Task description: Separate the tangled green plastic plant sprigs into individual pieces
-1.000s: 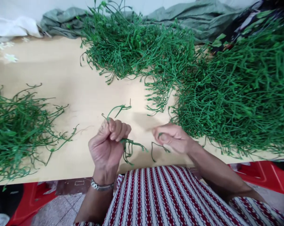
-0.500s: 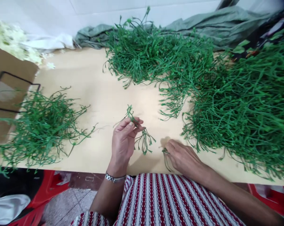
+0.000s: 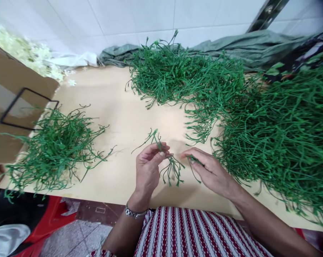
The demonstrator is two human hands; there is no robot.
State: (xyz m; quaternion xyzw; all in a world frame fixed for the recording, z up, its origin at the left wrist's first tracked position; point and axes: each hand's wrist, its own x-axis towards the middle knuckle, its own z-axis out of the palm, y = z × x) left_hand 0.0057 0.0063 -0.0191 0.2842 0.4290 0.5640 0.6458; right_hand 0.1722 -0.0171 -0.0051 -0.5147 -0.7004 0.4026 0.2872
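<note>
The left hand [image 3: 148, 167] is raised just above the pale table [image 3: 118, 117], fingers curled and thumb pressed to fingertips, pinching a green plastic sprig [image 3: 170, 165] at its middle: one branched end sticks up past the fingers, the other fans down below the thumb toward the person's body. Just to its right, nearly fingertip to fingertip with it, the right hand [image 3: 208, 171] lies low over the table with fingers stretched toward the left hand, and nips a second, smaller green stem [image 3: 194, 162] between thumb and forefinger; thin strands of it trail under the palm. Well out to the left of the left hand lies a loose small heap of green stems [image 3: 54, 146], partly over a brown cardboard box [image 3: 14, 89]. Close to the right of the right hand, and beyond both hands, spreads a much bigger pile of green stems [image 3: 271, 135], backed by crumpled grey-green cloth [image 3: 244, 43] against the white tiled wall [image 3: 150, 18]. A wristwatch [image 3: 134, 213] sits on the left wrist
</note>
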